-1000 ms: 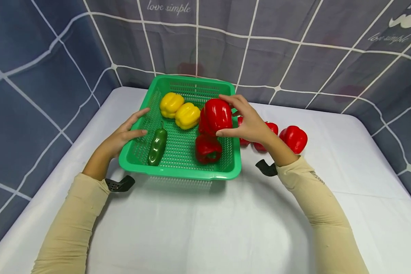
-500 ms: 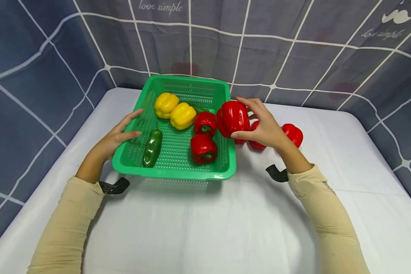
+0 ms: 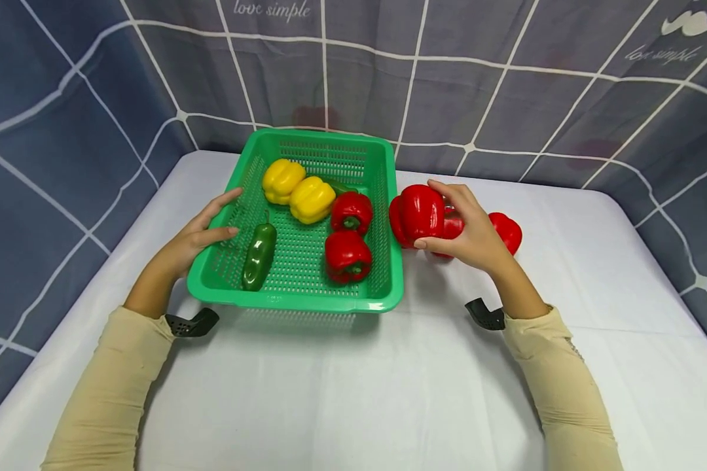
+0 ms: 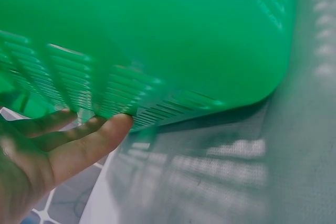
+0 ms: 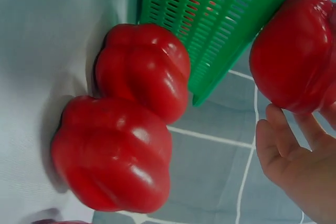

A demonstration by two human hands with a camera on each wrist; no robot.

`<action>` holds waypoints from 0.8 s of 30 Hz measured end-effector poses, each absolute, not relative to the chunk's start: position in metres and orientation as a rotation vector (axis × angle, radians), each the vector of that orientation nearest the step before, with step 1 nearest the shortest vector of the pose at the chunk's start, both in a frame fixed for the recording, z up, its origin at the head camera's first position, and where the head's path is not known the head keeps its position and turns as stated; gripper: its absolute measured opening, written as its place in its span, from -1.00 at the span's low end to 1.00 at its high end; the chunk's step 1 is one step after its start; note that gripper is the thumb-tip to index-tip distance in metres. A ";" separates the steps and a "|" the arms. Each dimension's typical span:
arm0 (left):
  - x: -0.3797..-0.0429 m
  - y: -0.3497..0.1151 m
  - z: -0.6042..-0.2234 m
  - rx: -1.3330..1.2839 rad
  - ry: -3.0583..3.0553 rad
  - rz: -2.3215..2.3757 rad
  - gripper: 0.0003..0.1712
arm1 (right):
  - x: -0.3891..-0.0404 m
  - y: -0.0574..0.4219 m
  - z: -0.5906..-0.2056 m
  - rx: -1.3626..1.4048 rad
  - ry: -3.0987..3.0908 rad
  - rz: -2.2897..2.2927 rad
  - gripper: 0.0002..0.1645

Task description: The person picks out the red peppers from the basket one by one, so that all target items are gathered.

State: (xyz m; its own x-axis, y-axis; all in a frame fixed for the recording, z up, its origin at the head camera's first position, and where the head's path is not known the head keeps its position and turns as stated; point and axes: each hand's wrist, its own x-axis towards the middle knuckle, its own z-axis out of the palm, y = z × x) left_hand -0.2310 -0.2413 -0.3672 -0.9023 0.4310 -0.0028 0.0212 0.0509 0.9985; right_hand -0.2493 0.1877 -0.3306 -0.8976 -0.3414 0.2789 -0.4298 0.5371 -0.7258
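Observation:
My right hand point(image 3: 471, 229) holds a large red bell pepper point(image 3: 419, 212) between thumb and fingers, just outside the right rim of a green plastic basket point(image 3: 393, 261). In the right wrist view the held pepper point(image 5: 294, 51) shows at upper right, above the fingers. My left hand point(image 3: 191, 239) lies at the basket's left side with fingers extended; its fingertips point(image 4: 122, 123) touch the slotted wall in the left wrist view. Inside the basket are two yellow bell peppers point(image 3: 312, 199), two red bell peppers point(image 3: 347, 256) and a long green pepper point(image 3: 260, 255). Another green one point(image 3: 338, 186) is partly hidden behind them.
More red bell peppers stand on the white table point(image 3: 353, 392) right of the basket, one point(image 3: 507, 232) beyond my right hand, others point(image 5: 115, 153) point(image 5: 144, 69) partly hidden behind the held one in the head view. A grey checked curtain point(image 3: 377, 85) closes off the back.
My right hand has carried the red bell pepper out of the basket to the right, over its rim, and lower. My left hand has stayed at the basket's left side.

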 end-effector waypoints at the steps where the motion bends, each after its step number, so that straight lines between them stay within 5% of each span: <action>1: -0.232 -0.241 -0.367 0.457 2.024 1.927 -0.25 | -0.248 0.190 -0.332 0.660 -2.662 1.294 -0.03; 24: -0.233 -0.241 -0.369 0.479 1.967 2.006 -0.25 | -0.247 0.203 -0.337 0.763 -2.911 0.971 -0.02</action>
State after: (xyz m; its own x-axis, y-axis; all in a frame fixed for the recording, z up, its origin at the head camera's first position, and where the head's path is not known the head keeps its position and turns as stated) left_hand -0.2333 -0.2412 -0.3694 -0.9026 0.4293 0.0331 0.0247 -0.0251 0.9994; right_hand -0.2470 0.2032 -0.3369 -0.8833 -0.4506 0.1292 -0.4379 0.6949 -0.5703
